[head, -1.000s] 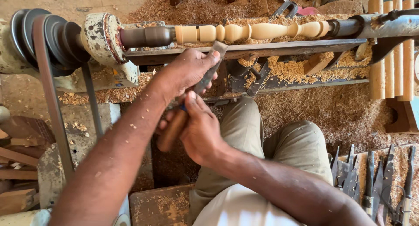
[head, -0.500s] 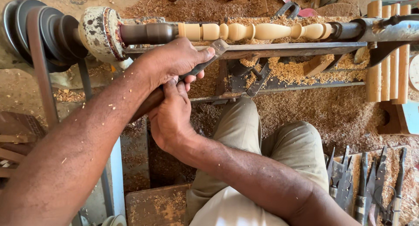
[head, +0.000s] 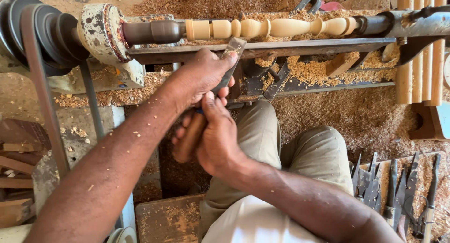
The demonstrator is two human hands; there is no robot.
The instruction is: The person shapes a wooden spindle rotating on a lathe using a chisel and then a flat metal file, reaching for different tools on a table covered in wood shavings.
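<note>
A pale turned wooden spindle (head: 272, 27) is mounted lengthwise in a lathe, with beads and a long bulge cut into it. A flat metal chisel (head: 229, 60) lies across the steel tool rest (head: 304, 46), its tip just below the spindle's left beads. My left hand (head: 201, 76) presses down on the chisel blade near the rest. My right hand (head: 215, 135) grips the chisel's brown wooden handle (head: 187, 140) lower down, close to my knee.
Stepped pulleys (head: 42, 32) and a drive belt (head: 40, 88) sit at the left end. Wood shavings (head: 356, 111) cover the floor. Finished pale spindles (head: 422, 50) stand at right. Several spare chisels (head: 398, 186) lie at lower right. Wood scraps (head: 18, 177) are stacked at left.
Both hands shifted slightly with the chisel along the rest; the handle dropped lower and shows again under my right hand. The view moved a little to the right.
</note>
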